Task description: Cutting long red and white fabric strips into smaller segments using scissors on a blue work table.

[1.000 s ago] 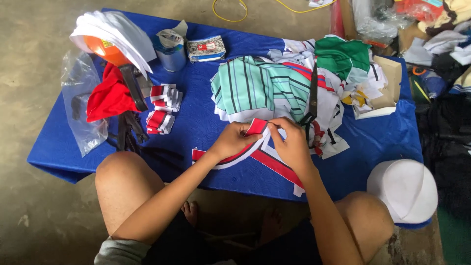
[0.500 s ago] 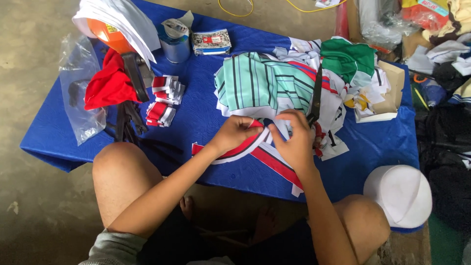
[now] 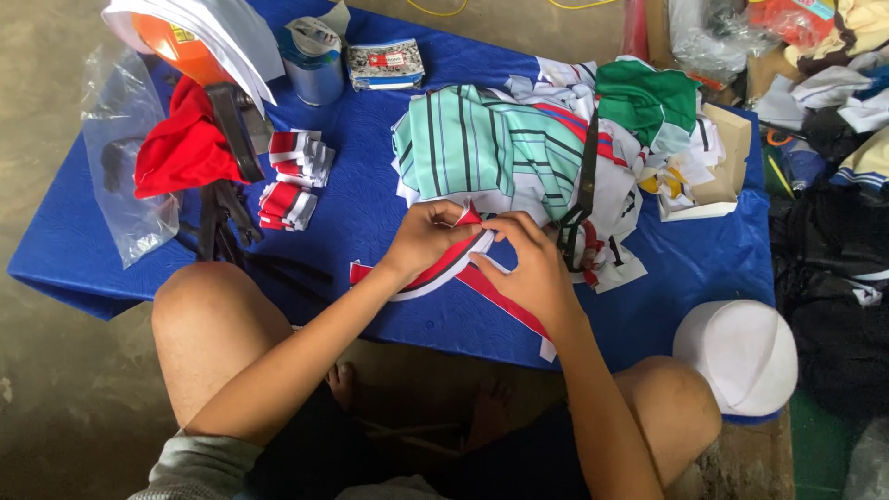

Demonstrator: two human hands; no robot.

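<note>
Red-and-white fabric strip [image 3: 444, 268], a curved band of soft knit with a white edge, lies at the centre of the frame on the blue padded mat [image 3: 389, 199]. My left hand [image 3: 428, 239] pinches its upper end between thumb and fingers, lifting a small red tip off the mat. My right hand [image 3: 530, 268] presses down on it just beside the left, fingers curled and closed over the cloth, so both hands meet on the same piece. A longer straight red band with white trim [image 3: 505, 301] runs from under my right hand toward the lower right edge of the mat.

Just above my hands sits a crumpled heap of mint-green striped cloth [image 3: 482, 143], and a folded green piece [image 3: 648, 97] lies to its upper right among white scraps. A dark strap [image 3: 585, 176] hangs down across that heap. Left of centre, small folded bundles of red, white and dark ribbing [image 3: 292, 181] lie in a loose stack. In the upper left a red cloth [image 3: 181, 148] is bunched beside an orange rounded object under white sheets [image 3: 185, 37], with a clear plastic bag [image 3: 125, 157] next to them. A metal tin [image 3: 313, 60] and a small flat box [image 3: 386, 63] stand at the top. A white rounded cap [image 3: 736, 356] rests at the lower right.
</note>
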